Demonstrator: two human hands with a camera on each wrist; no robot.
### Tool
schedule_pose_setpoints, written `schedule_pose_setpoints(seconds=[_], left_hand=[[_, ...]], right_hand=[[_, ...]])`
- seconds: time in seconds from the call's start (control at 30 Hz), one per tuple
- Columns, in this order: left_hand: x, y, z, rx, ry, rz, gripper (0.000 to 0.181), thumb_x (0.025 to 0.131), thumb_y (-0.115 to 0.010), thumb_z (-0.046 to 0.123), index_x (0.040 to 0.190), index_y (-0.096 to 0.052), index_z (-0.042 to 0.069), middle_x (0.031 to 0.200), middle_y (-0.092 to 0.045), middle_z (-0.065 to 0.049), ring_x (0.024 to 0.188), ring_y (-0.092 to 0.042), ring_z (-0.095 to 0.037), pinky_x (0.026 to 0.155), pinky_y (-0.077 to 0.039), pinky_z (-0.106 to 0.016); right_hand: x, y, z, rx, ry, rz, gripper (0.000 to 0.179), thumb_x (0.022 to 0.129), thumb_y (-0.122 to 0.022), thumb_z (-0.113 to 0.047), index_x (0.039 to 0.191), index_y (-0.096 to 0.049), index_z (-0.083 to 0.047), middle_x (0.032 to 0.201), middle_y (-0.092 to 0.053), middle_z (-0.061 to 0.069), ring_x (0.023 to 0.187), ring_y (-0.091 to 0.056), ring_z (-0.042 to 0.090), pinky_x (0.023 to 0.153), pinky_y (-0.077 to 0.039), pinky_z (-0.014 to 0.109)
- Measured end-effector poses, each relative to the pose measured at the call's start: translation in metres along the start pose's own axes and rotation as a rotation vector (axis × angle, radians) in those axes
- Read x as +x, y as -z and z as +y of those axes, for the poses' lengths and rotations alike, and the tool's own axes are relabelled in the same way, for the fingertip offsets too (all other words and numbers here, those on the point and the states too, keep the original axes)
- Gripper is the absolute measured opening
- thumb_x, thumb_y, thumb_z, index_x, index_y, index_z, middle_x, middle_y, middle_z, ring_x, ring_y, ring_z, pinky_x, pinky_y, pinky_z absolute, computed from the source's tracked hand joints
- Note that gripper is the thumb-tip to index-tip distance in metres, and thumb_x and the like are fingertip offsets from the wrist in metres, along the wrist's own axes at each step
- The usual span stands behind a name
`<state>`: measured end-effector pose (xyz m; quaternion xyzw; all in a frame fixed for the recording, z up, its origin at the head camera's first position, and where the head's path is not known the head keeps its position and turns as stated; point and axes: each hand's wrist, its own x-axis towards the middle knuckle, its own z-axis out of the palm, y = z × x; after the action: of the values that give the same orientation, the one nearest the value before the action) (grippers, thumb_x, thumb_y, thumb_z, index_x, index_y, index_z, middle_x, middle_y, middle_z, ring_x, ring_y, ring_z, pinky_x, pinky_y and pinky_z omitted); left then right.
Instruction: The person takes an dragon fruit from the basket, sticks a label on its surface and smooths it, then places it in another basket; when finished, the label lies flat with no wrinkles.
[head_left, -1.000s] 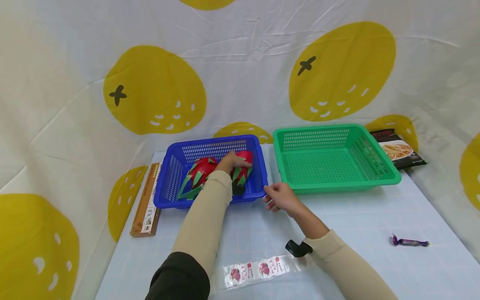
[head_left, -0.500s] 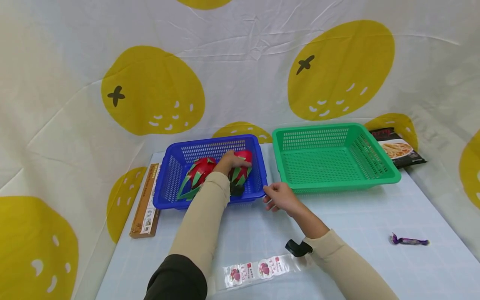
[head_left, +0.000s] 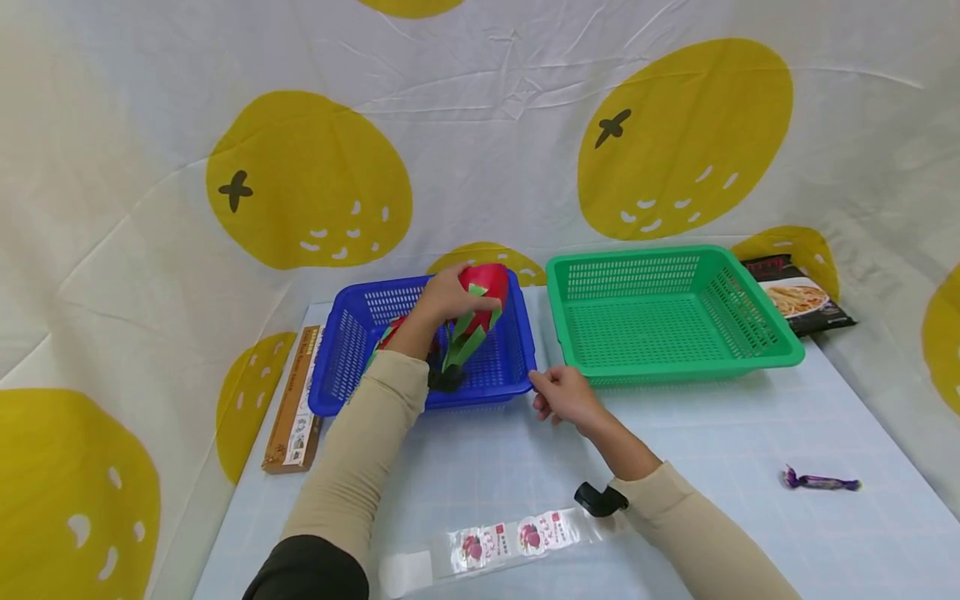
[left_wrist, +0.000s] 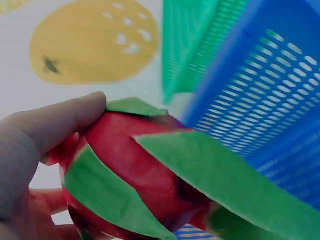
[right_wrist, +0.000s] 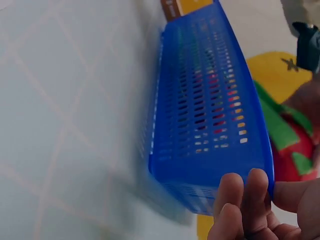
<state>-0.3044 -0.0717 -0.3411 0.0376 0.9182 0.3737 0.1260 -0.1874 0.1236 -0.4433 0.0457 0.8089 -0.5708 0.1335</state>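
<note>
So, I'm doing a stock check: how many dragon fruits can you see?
2: one dragon fruit is held in the left hand; the second fruit lies in the blue basket, mostly hidden behind the left arm. Others could be out of sight there.

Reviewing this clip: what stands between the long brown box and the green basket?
The blue basket stands between the brown box and the green basket, as the head view shows; the left hand holds a dragon fruit over it.
</note>
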Motion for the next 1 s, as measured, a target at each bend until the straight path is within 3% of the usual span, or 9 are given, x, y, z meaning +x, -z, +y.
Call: schedule_pose_setpoints(seconds=[0.13,0.27,0.43,0.6,0.7,0.83,1.0], left_hand=[[-0.024,0.013,0.012,0.061,-0.104,0.029,0.092,0.069,-0.079,0.047,0.145,-0.035,0.017,0.131,-0.05,-0.009,0.112,-0.052,-0.027,0.084,-0.053,-0.042],[-0.05,0.018,0.026,0.124,-0.217,0.025,0.091,0.069,-0.079,0.048,0.144,-0.036,0.02,0.128,-0.051,-0.004,0.111,-0.051,-0.023,0.08,-0.054,-0.039],[-0.084,0.013,0.037,0.211,-0.272,-0.041,0.092,0.068,-0.08,0.048,0.145,-0.034,0.028,0.127,-0.051,-0.001,0.113,-0.048,-0.02,0.074,-0.055,-0.035],[-0.109,-0.014,0.035,0.281,-0.344,-0.119,0.09,0.068,-0.081,0.045,0.145,-0.035,0.03,0.128,-0.05,0.002,0.115,-0.047,-0.016,0.072,-0.055,-0.031],[-0.12,-0.035,0.028,0.315,-0.386,-0.155,0.09,0.068,-0.081,0.044,0.144,-0.037,0.029,0.128,-0.052,0.002,0.115,-0.048,-0.016,0.071,-0.055,-0.028],[-0.13,-0.061,0.017,0.354,-0.398,-0.206,0.088,0.067,-0.081,0.045,0.142,-0.04,0.027,0.124,-0.054,0.0,0.11,-0.052,-0.017,0.067,-0.053,-0.023],[-0.132,-0.091,0.001,0.368,-0.372,-0.276,0.087,0.065,-0.082,0.046,0.141,-0.043,0.028,0.119,-0.057,0.0,0.104,-0.054,-0.016,0.064,-0.05,-0.02]], right_hand=[[-0.003,0.0,0.004,-0.016,0.038,-0.002,0.029,0.097,-0.051,-0.024,0.085,-0.059,0.001,0.065,-0.063,0.006,0.055,-0.062,0.016,0.051,-0.049,0.036],[-0.015,0.008,0.013,-0.089,0.123,-0.069,0.017,0.094,-0.052,-0.011,0.089,-0.059,0.003,0.069,-0.065,0.007,0.061,-0.062,0.015,0.053,-0.046,0.028],[-0.044,0.022,0.033,-0.383,0.309,-0.19,0.011,0.082,-0.063,-0.004,0.091,-0.062,0.001,0.074,-0.064,0.003,0.069,-0.058,0.014,0.06,-0.046,0.025],[-0.079,0.029,0.059,-0.659,0.316,-0.268,0.034,0.069,-0.081,-0.017,0.097,-0.066,-0.004,0.087,-0.062,0.001,0.084,-0.056,0.018,0.075,-0.048,0.036],[-0.094,0.027,0.073,-0.761,0.308,-0.241,0.045,0.059,-0.087,-0.022,0.097,-0.068,-0.007,0.09,-0.06,-0.001,0.087,-0.054,0.019,0.076,-0.047,0.041],[-0.103,0.024,0.083,-0.841,0.337,-0.176,0.047,0.053,-0.089,-0.022,0.094,-0.068,-0.012,0.088,-0.057,-0.004,0.084,-0.05,0.015,0.071,-0.047,0.037],[-0.109,0.023,0.088,-0.852,0.359,-0.153,0.041,0.056,-0.089,-0.021,0.09,-0.067,-0.014,0.086,-0.055,-0.006,0.08,-0.045,0.012,0.066,-0.044,0.031]])
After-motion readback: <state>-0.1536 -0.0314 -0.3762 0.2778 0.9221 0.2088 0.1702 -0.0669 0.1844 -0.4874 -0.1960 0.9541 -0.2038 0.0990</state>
